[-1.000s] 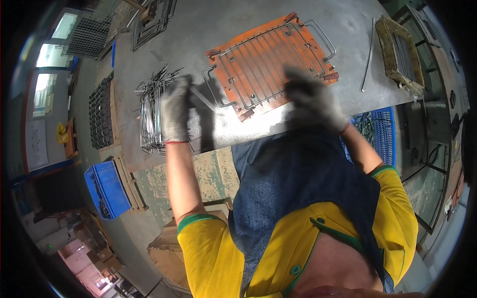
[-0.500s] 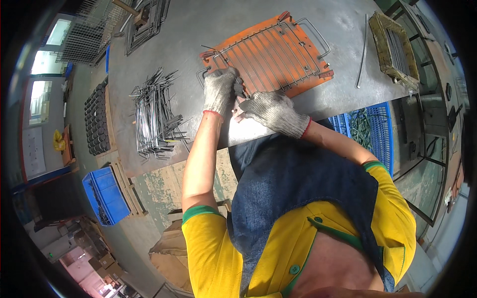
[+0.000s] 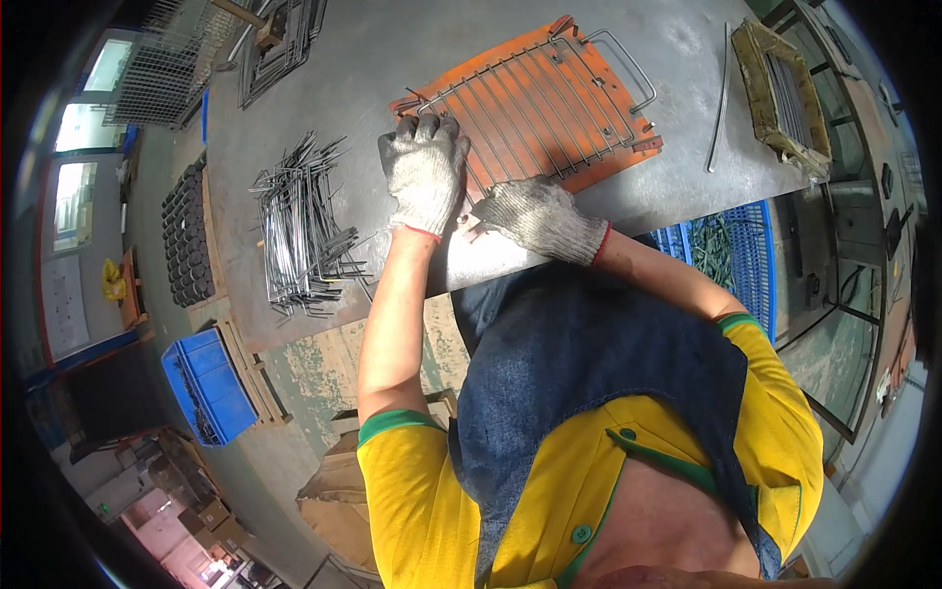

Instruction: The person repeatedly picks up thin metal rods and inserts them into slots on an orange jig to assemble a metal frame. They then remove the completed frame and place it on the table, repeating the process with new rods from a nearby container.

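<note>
A wire rack [image 3: 530, 116] of parallel metal rods, with a bent loop handle [image 3: 643, 74] at its right end, lies on an orange plate [image 3: 613, 93] with small red-brown blocks at its corners. My left hand [image 3: 425, 175], in a grey-white knit glove with dark fingertips, has its fingers curled over the rack's left end, hiding that end. At the plate's near-left corner my right hand [image 3: 545, 216], gloved alike, is closed. Whatever it grips is hidden beneath the fingers. A small pinkish piece [image 3: 469, 228] shows between the two hands.
A pile of bent metal rods [image 3: 302, 226] lies left on the grey metal table [image 3: 383, 59]. A long rod [image 3: 721, 98] and a worn tray of rods [image 3: 780, 93] are right. Wire frames [image 3: 280, 49] lie far left. Blue crates [image 3: 211, 378] stand below table height.
My left hand has shifted slightly left and up, from a pinch near the rack's near-left part to curling over its left end. My right hand stays nearly still at the corner.
</note>
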A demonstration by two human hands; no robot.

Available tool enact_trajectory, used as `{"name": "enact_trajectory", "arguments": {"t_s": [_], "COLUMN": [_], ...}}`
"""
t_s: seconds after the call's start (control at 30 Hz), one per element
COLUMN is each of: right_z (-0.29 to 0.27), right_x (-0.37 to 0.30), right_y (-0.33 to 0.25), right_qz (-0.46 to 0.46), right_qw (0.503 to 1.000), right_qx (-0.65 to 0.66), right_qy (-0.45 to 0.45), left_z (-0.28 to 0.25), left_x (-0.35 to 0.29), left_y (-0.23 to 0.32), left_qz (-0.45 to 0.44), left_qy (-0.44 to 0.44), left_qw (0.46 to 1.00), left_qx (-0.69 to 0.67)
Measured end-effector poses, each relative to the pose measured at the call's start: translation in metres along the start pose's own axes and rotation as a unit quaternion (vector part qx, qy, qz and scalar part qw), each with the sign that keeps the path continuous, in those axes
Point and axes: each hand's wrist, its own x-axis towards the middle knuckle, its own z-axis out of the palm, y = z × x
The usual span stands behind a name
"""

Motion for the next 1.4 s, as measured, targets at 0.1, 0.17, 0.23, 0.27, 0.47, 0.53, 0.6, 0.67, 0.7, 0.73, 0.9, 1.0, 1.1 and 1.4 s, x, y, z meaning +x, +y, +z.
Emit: {"name": "enact_trajectory", "arguments": {"t_s": [0.1, 0.17, 0.23, 0.27, 0.47, 0.53, 0.6, 0.67, 0.7, 0.73, 0.9, 1.0, 1.1, 1.4], "right_z": [-0.008, -0.006, -0.01, -0.019, -0.03, -0.015, -0.008, -0.004, -0.005, -0.006, -0.035, -0.028, -0.033, -0.026], "right_x": [0.002, 0.005, 0.007, 0.008, 0.03, 0.041, 0.053, 0.072, 0.08, 0.091, 0.157, 0.179, 0.197, 0.205], "right_y": [-0.004, -0.004, -0.007, -0.013, 0.005, 0.022, 0.042, 0.066, 0.074, 0.083, 0.078, 0.087, 0.082, 0.095], "right_qz": [-0.023, -0.002, 0.031, 0.053, -0.028, 0.029, 0.039, -0.083, -0.141, -0.085, 0.092, 0.089, 0.115, 0.15], "right_qw": [1.0, 0.998, 0.997, 0.996, 0.993, 0.999, 0.999, 0.987, 0.967, 0.981, 0.995, 0.991, 0.98, 0.963], "right_qx": [-0.007, -0.024, 0.004, 0.042, -0.093, -0.042, 0.012, -0.104, -0.158, -0.147, 0.017, 0.046, 0.028, 0.077], "right_qy": [-0.009, -0.051, -0.067, -0.06, 0.073, -0.001, -0.031, 0.086, 0.142, 0.093, -0.045, -0.089, -0.159, -0.208], "left_z": [0.0, 0.004, 0.008, 0.012, 0.005, 0.007, 0.007, 0.008, 0.011, 0.01, 0.008, 0.006, 0.007, 0.008], "left_x": [-0.004, -0.007, -0.01, -0.011, -0.008, -0.01, -0.008, -0.006, -0.007, -0.005, -0.004, -0.004, -0.004, -0.005], "left_y": [-0.002, -0.006, -0.008, -0.008, -0.004, -0.006, -0.006, -0.006, -0.005, -0.006, -0.006, -0.006, -0.006, -0.004], "left_qz": [0.025, 0.041, 0.043, 0.039, 0.022, 0.019, 0.023, 0.02, 0.018, 0.017, 0.012, 0.009, 0.009, 0.014], "left_qy": [0.008, 0.037, 0.049, 0.047, 0.028, 0.023, 0.048, 0.05, 0.048, 0.049, 0.028, 0.021, 0.015, 0.027], "left_qw": [1.0, 0.998, 0.998, 0.998, 0.999, 0.999, 0.998, 0.998, 0.997, 0.996, 0.997, 0.997, 0.997, 0.996], "left_qx": [0.004, 0.003, -0.009, -0.02, -0.032, -0.028, -0.037, -0.045, -0.051, -0.074, -0.069, -0.073, -0.078, -0.087]}}
